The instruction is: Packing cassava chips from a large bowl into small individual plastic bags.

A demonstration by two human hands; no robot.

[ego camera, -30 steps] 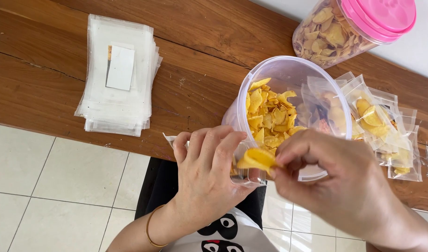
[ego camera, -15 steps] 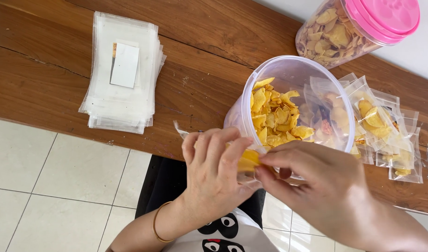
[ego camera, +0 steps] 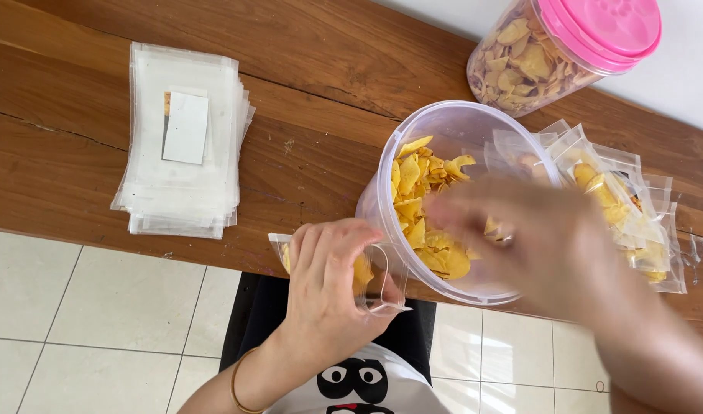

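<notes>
My left hand [ego camera: 330, 270] grips a small clear plastic bag [ego camera: 378, 285] at the table's near edge, its mouth facing right, with yellow chips inside. My right hand [ego camera: 543, 241] is blurred with motion over the open clear tub [ego camera: 382, 188] of yellow chips [ego camera: 417, 192], fingers spread; whether it holds a chip cannot be told.
A stack of empty clear bags [ego camera: 181, 142] with a white card lies to the left on the brown wooden table [ego camera: 313, 69]. A pink-lidded jar [ego camera: 555, 46] of chips lies on its side at the back right. Several filled bags [ego camera: 635, 215] are piled right of the tub. White tiled floor lies below.
My right hand has left the bag's mouth, where it was pushing a chip in, and has swung up and right over the tub. The chip now sits inside the bag.
</notes>
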